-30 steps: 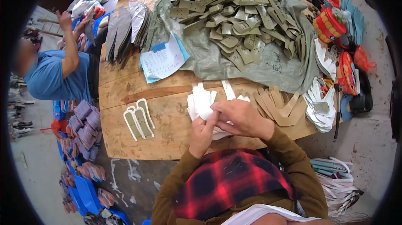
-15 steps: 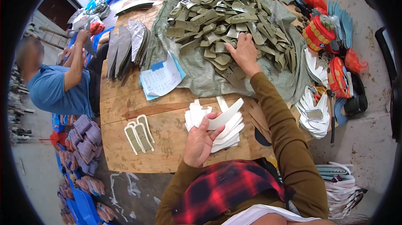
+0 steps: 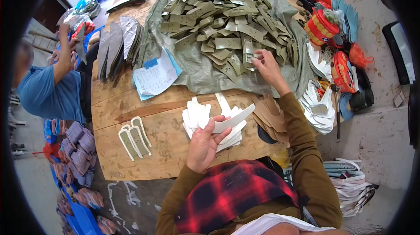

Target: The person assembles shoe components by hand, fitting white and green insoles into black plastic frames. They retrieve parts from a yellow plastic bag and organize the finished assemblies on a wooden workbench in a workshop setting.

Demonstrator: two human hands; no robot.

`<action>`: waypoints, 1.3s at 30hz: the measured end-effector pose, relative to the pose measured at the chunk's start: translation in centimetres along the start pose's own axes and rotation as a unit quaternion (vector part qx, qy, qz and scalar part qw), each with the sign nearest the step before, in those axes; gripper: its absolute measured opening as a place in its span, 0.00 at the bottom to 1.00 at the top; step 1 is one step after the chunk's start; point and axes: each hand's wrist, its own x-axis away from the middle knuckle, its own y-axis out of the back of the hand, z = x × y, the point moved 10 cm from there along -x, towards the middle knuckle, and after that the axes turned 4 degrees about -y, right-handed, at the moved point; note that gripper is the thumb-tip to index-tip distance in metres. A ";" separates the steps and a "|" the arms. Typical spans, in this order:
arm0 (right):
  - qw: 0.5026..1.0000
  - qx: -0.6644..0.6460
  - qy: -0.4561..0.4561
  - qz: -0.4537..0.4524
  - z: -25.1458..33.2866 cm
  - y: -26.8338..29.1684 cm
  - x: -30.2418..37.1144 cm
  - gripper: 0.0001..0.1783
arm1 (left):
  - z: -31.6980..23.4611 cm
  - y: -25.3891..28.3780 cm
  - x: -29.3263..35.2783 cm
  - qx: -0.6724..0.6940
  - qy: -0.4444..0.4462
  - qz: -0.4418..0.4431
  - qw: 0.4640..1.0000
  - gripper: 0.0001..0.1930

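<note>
My left hand is closed on a curved white strip, pinched between thumb and fingers above a loose stack of similar white strips. Out to the right, my right hand has thumb and fingers pinched at the near end of an olive strip with small holes. That strip lies at the near edge of a large heap of olive strips, spread on a greenish plastic sheet. To the left of my left hand, several olive strips with white edging lie overlapping on the wooden table.
A written paper sheet and grey cut pieces lie at left. Brown pieces lie under my right forearm. White pieces and red bags line the right edge. A person in blue works at left.
My right hand has drawn back from the middle of the heap to its near edge, and an olive strip now lies at its fingertips. My left hand still holds the white strip.
</note>
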 end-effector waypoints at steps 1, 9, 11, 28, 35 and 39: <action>0.999 0.024 -0.038 -0.011 0.2 0.0 -0.2 0.29 | -0.2 -0.1 -0.3 -0.023 -0.004 -0.001 1.000 0.19; 0.977 0.206 -0.035 -0.035 2.6 -2.6 -2.1 0.30 | -1.8 4.4 2.6 -0.337 -0.052 -0.082 0.937 0.21; 0.980 0.187 -0.053 0.032 1.7 -1.8 -3.1 0.29 | -5.2 6.2 4.5 -0.522 -0.133 -0.151 0.829 0.26; 0.434 -0.854 -0.259 0.127 8.4 -6.2 12.7 0.14 | -4.3 -7.6 -1.2 -0.558 -0.333 0.055 0.758 0.21; 0.336 -0.878 -0.293 0.173 8.9 -8.8 15.6 0.15 | -3.2 -9.4 -0.5 -0.590 -0.409 0.075 0.692 0.21; 0.345 -0.849 -0.384 0.107 8.6 -9.1 16.7 0.16 | -3.3 -9.0 -0.8 -0.612 -0.391 0.069 0.684 0.23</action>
